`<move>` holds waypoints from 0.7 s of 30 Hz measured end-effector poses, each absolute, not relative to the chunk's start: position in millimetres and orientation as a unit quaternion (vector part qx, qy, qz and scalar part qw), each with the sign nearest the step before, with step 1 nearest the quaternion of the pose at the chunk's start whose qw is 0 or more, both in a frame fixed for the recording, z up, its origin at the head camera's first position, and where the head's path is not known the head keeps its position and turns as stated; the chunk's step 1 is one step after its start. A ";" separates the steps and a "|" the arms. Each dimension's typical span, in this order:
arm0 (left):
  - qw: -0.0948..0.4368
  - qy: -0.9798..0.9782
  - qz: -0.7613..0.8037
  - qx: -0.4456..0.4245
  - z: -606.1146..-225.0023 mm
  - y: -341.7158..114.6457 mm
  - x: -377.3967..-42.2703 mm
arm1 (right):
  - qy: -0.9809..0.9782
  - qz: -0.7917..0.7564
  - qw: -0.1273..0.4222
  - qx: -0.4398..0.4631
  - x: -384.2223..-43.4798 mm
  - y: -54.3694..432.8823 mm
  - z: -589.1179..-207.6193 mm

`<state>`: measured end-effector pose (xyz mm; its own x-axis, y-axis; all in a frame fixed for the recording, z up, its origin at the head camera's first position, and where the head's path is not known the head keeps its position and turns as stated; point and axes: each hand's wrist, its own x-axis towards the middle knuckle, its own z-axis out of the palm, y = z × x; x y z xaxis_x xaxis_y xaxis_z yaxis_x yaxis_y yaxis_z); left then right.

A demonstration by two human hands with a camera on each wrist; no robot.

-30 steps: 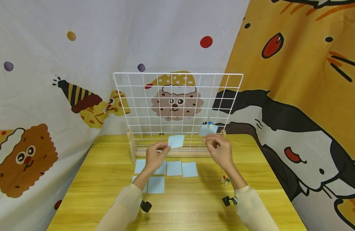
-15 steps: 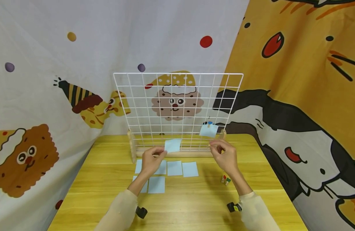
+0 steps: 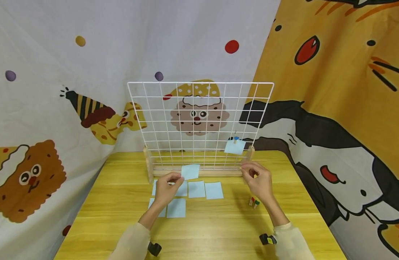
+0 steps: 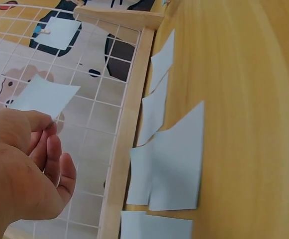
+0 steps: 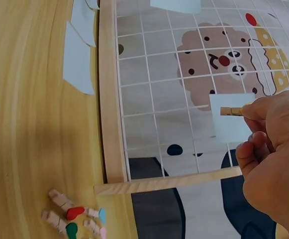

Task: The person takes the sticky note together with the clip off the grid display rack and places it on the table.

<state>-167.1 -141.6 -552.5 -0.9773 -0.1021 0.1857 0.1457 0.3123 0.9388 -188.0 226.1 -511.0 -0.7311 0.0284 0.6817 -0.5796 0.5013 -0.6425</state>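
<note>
My left hand [image 3: 166, 188] pinches a light blue paper note [image 3: 190, 172] by its corner, in front of the wire grid's lower part. The left wrist view shows this note [image 4: 47, 95] held between thumb and fingers. My right hand [image 3: 260, 180] pinches a small wooden clothespin [image 5: 231, 111] with a yellow top, mostly covered by the fingertips. Another blue note [image 3: 235, 147] hangs low on the right side of the white wire grid [image 3: 200, 121], fastened by a clothespin with a blue top [image 3: 236, 139]. The right hand is below and right of that note.
Several blue notes [image 3: 176, 208] lie in rows on the wooden table [image 3: 215, 231] before the grid. Several small clothespins with coloured tops [image 5: 73, 215] lie at the right. Wooden feet [image 3: 148, 164] hold the grid upright before a printed curtain [image 3: 199, 43].
My left hand has moved down and left with the note, away from the grid's middle. The right hand has moved right and down, away from the hanging note, still pinching the clothespin.
</note>
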 end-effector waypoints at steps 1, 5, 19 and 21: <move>0.106 -0.804 -0.585 -0.015 -554.2 -141.9 -165.1 | -0.805 0.469 0.321 0.169 -188.3 228.9 -513.7; 0.107 -0.811 -0.574 -0.015 -559.0 -142.8 -158.5 | -0.810 0.472 0.311 0.158 -187.2 239.5 -521.8; 0.074 -0.816 -0.573 -0.006 -581.2 -137.7 -141.3 | -0.817 0.474 0.301 0.133 -171.6 262.1 -542.5; 0.073 -0.817 -0.573 -0.004 -584.7 -136.0 -138.5 | -0.818 0.477 0.296 0.128 -169.7 265.5 -545.8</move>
